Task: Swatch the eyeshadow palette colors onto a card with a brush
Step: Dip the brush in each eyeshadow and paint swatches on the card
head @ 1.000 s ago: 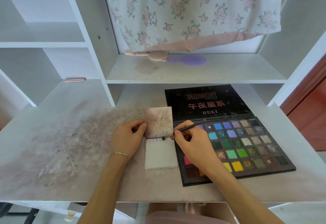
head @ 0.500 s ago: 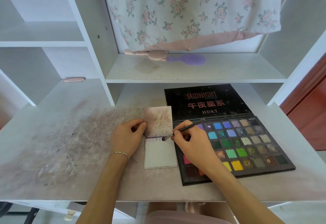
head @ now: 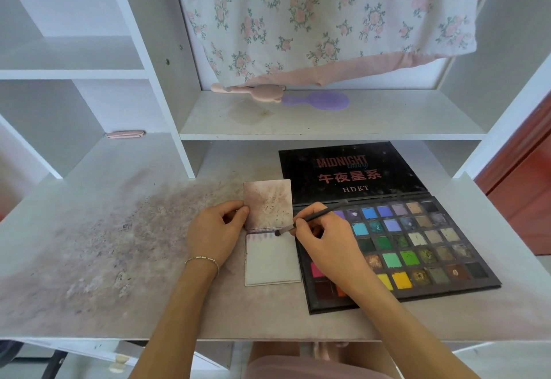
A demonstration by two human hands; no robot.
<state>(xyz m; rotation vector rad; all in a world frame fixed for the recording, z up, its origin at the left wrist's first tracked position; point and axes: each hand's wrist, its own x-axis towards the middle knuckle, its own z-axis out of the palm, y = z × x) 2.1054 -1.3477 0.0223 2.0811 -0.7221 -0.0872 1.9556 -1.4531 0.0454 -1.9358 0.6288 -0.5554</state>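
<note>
At frame centre, the right hand (head: 325, 244) pinches the brush (head: 310, 220), its tip on the card (head: 271, 262). The left hand (head: 216, 234) grips the card's flipped-up page. Only a short row of purple strokes marks the card's top edge, so most palette (head: 423, 247) colors likely remain.

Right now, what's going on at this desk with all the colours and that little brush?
A person is testing eyeshadow colours on a small card. The right hand pinches a thin brush, its tip touching the top edge of the card, where a row of purplish strokes already sits. The left hand holds the stained flap above the card at its left edge. The open eyeshadow palette lies just right of the card on the powder-smudged desk.
</note>
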